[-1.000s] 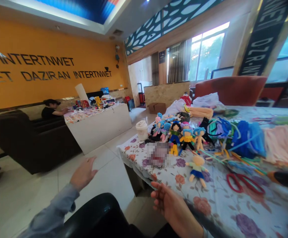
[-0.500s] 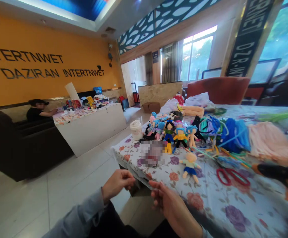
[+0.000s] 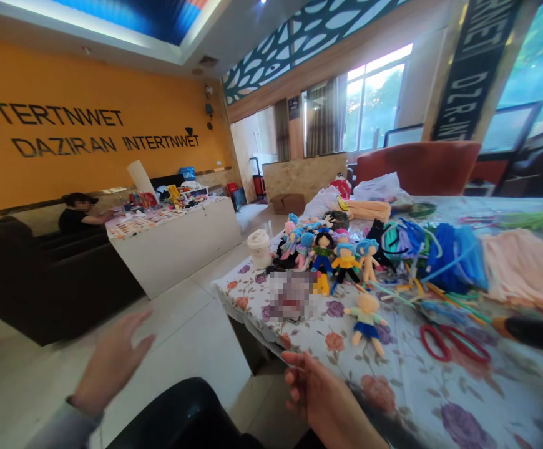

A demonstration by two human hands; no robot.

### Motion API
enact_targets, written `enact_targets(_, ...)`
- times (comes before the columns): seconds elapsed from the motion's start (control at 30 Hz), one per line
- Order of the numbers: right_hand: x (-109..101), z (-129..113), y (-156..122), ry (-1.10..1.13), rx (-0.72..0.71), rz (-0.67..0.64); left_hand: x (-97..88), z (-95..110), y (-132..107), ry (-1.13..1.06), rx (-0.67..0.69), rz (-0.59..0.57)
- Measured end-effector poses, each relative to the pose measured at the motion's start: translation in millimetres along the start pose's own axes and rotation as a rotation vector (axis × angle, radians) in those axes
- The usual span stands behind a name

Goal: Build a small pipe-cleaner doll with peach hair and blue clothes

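Note:
My left hand (image 3: 115,355) hangs over the floor at the lower left, slightly blurred, thumb apart from the fingers and nothing in it. My right hand (image 3: 321,393) is at the near edge of the table, fingers loosely bent and apart; I see nothing between them. Closest to it on the flowered tablecloth (image 3: 334,368) lies a small doll (image 3: 366,321) with a plain peach head, pale top and blue skirt. Red-handled scissors (image 3: 454,343) rest to the doll's right. Several finished dolls (image 3: 325,249) with coloured hair are grouped behind it.
A lidded white cup (image 3: 259,249) stands at the table's left edge. Bundles of blue stems (image 3: 456,255) and peach stems (image 3: 524,265) lie on the right, near a black tool (image 3: 538,333). Across the room a person (image 3: 79,212) sits at a white counter (image 3: 178,249).
My left hand has moved away to the left and its fingers have opened out. My right hand has stayed nearly in place. The view has shifted slightly.

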State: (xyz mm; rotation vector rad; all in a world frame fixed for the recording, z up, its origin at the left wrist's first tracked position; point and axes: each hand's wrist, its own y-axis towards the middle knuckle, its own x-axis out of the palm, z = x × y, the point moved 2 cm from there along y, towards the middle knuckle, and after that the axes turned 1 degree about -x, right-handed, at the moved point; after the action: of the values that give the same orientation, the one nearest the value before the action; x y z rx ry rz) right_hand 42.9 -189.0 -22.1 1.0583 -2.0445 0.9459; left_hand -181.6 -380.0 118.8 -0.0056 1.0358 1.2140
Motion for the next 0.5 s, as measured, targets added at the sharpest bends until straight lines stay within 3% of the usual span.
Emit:
enact_targets(0.03, -1.1, 1.4, 0.2, -0.002, -0.016, 0.001, 23.6, 3.4, -5.9, -0.031, 0.008, -0.016)
enact_targets(0.13, -7.5, 3.5, -3.4, -0.016, -0.088, 0.008, 93.2, 32.6, -44.9, -0.399, 0.025, -0.229)
enact_targets(0.23, -18.0, 0.5, -12.9, -0.059, -0.167, 0.004, 139.5, 71.7, -86.7, -0.710, 0.115, -0.470)
enact_targets(0.33, -29.4, -5.6, -22.3, -0.145, -0.261, 0.012, 160.0, 94.9, -102.7, -0.809, 0.167, -0.531)
enact_targets(0.5, -41.3, -12.4, -26.2, -0.340, -0.404, 0.038, 168.1, 110.3, -98.8, -0.777, 0.216, -0.568)
